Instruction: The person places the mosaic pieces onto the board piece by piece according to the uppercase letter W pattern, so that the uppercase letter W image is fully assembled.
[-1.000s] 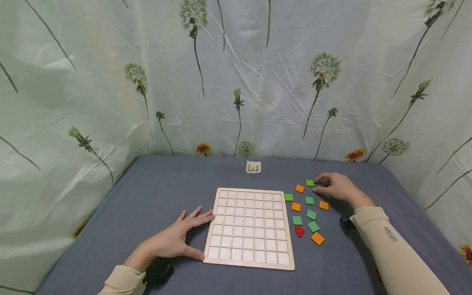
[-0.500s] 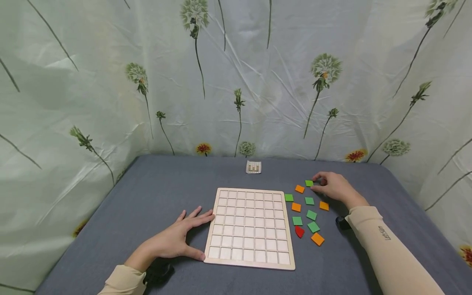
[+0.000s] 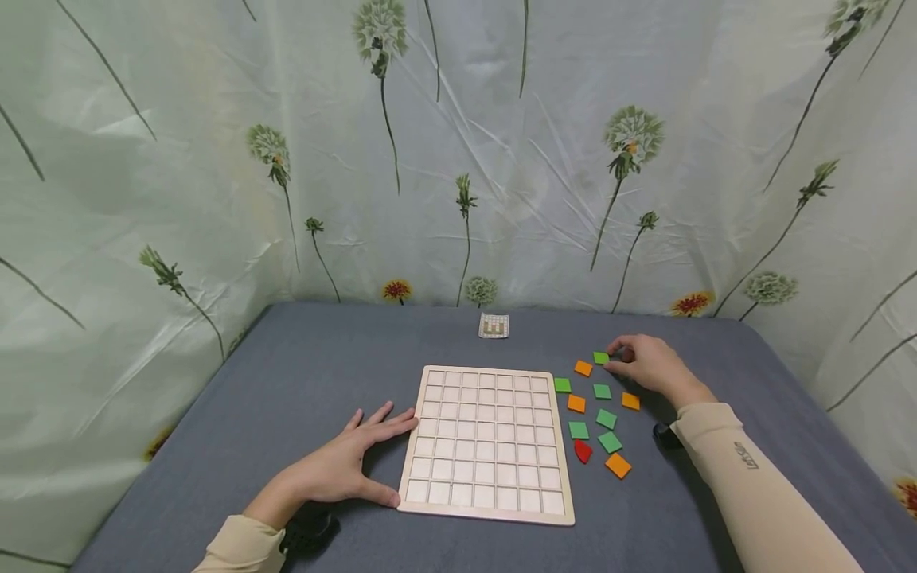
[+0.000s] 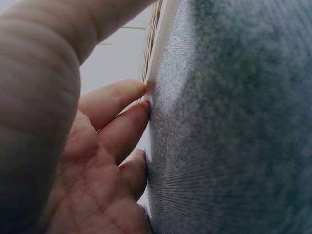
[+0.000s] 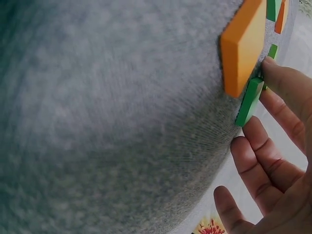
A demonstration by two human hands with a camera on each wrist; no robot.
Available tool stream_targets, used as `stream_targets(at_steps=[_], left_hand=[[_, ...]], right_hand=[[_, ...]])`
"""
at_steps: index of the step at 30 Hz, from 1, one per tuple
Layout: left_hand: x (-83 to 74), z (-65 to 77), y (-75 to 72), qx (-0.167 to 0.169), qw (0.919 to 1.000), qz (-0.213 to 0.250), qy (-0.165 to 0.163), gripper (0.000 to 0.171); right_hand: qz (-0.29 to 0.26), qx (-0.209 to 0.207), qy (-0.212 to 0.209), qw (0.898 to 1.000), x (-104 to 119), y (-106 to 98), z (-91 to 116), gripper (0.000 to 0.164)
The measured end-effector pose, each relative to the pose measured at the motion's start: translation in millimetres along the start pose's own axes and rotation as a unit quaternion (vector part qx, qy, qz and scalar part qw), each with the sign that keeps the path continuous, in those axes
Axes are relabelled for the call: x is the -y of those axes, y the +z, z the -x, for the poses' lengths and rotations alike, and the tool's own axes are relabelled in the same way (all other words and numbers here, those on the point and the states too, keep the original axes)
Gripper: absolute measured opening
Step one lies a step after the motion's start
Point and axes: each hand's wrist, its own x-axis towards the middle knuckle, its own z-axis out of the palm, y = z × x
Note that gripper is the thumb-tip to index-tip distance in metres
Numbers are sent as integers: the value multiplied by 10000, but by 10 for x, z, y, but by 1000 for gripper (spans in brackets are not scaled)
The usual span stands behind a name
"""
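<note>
Against board (image 3: 487, 442) edge, left fingers (image 3: 390, 427), roomy cloth (image 3: 351, 350)

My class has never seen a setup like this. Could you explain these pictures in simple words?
There is no robot here, just a person's left hand and right hand. The wide picture is taken from the head, the two close ones from the wrists. On the grey table lie a pale gridded board, a small patterned card, green tiles, orange tiles and one red piece. The left hand touches the board's left edge, fingers spread. The right hand has its fingertips at the farthest green tile; whether it pinches the tile firmly, I can't tell.
</note>
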Motion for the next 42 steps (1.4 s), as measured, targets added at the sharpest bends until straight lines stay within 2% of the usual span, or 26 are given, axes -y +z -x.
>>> stream_targets(at_steps=[11,25,34,42], left_hand=[[19,-13,18,28,10000,-68,3,105],[27,-15,8,-31,9999,-18,99,104],[32,-6,-3,-44,9999,-39,91,104],[14,-11,-6,-59,9999,-52,107,104]], right_hand=[[28,69,58,10000,0,-3,26,34],[-256,-100,-71,9996,58,-78,90,35],[-302,-328,-388,9983,253,-71,132,35],[-384,-295,-790,9957,482,-34,222,31]])
